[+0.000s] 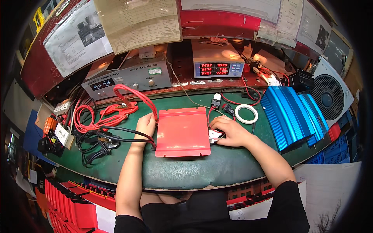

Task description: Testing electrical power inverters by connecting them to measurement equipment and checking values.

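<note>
A flat red metal box (pixel 183 134) lies on the bench in front of me. My left hand (pixel 145 126) is against its left side, where thick red cables (pixel 145 101) and black cables (pixel 128 138) join the box. The box edge and cables hide most of that hand's fingers. At the opposite side, my right hand (pixel 230 132) has its fingers closed round a white plug (pixel 215 135) at the box's right end. A thin red wire loops beside these fingers. Red clamps (pixel 123 110) lie with the coiled red cable to the left.
Behind stand a grey power supply (pixel 128 75) and a meter with red digits (pixel 218 62). A white tape roll (pixel 246 113) lies past my right hand. Blue finned housings (pixel 289 116) and a fan (pixel 331 95) stand at right. Red housings (pixel 74 206) are stacked below the green bench (pixel 186 174).
</note>
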`<control>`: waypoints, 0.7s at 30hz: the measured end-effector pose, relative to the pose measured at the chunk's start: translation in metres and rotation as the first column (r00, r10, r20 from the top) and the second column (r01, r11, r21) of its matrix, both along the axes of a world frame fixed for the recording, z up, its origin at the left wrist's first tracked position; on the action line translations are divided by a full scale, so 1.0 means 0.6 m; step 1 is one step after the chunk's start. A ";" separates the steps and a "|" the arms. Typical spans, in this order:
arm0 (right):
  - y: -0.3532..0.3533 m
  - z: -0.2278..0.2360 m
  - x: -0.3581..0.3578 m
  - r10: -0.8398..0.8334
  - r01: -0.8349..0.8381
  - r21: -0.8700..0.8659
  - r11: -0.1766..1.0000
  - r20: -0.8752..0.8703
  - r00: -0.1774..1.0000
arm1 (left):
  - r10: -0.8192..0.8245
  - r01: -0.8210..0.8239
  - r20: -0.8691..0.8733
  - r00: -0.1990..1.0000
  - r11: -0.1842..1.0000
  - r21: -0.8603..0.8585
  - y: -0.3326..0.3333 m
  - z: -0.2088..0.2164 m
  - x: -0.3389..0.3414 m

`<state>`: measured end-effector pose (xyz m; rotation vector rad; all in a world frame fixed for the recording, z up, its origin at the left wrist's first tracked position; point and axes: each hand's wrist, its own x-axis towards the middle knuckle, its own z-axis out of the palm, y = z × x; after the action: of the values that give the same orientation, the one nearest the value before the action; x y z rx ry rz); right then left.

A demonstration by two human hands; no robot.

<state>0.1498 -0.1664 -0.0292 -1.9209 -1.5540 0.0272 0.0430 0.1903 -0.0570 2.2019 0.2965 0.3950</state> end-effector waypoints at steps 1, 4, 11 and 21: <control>0.001 0.001 0.000 0.001 -0.001 0.001 1.000 0.000 1.000 | 0.009 -0.009 0.003 1.000 1.000 0.002 -0.001 0.002 -0.001; 0.000 0.002 -0.001 -0.005 0.005 -0.010 1.000 -0.008 1.000 | 0.014 -0.014 -0.014 1.000 1.000 -0.006 -0.009 0.015 -0.004; 0.001 0.001 -0.001 -0.008 0.008 -0.012 1.000 -0.006 1.000 | 0.004 -0.005 -0.021 1.000 0.999 -0.037 -0.012 0.021 -0.008; 0.000 0.001 0.000 -0.004 0.004 -0.033 0.999 -0.001 1.000 | 0.027 -0.028 -0.028 0.999 0.999 -0.031 -0.011 0.017 -0.006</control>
<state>0.1498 -0.1663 -0.0285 -1.9490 -1.5585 0.0519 0.0393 0.1837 -0.0467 2.1756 0.3463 0.3729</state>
